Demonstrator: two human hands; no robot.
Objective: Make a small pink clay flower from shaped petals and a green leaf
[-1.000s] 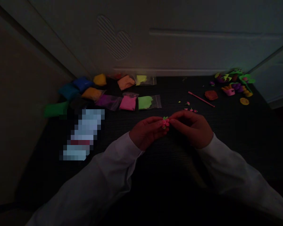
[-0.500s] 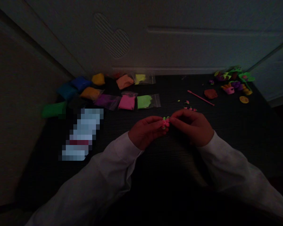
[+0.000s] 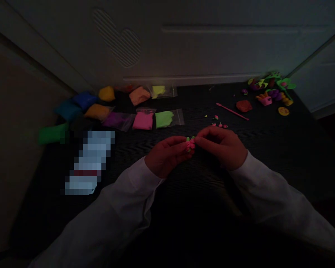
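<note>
A small pink clay flower cluster (image 3: pixel 190 144) with light green leaves is pinched in my left hand (image 3: pixel 167 154), between the thumb and fingers. My right hand (image 3: pixel 223 145) is closed in a pinch at the cluster's right side, its thumb and index fingertips on a green leaf there. Just beyond my right hand lie several tiny pink and green clay pieces (image 3: pixel 220 125) on the dark table. Past them rest a pink modelling stick (image 3: pixel 232 111) and a reddish-brown clay lump (image 3: pixel 243 106).
Bags of coloured clay stand at the back left, among them a pink bag (image 3: pixel 143 120), a light green bag (image 3: pixel 164 119) and a green bag (image 3: pixel 53 133). A blurred-out phone (image 3: pixel 91 160) lies left of my hands. Several finished clay figures (image 3: pixel 273 87) sit at the back right.
The whole view has shifted, so the table's things appear further left. Both hands keep their pinch at the flower cluster, with hardly any movement of the fingers.
</note>
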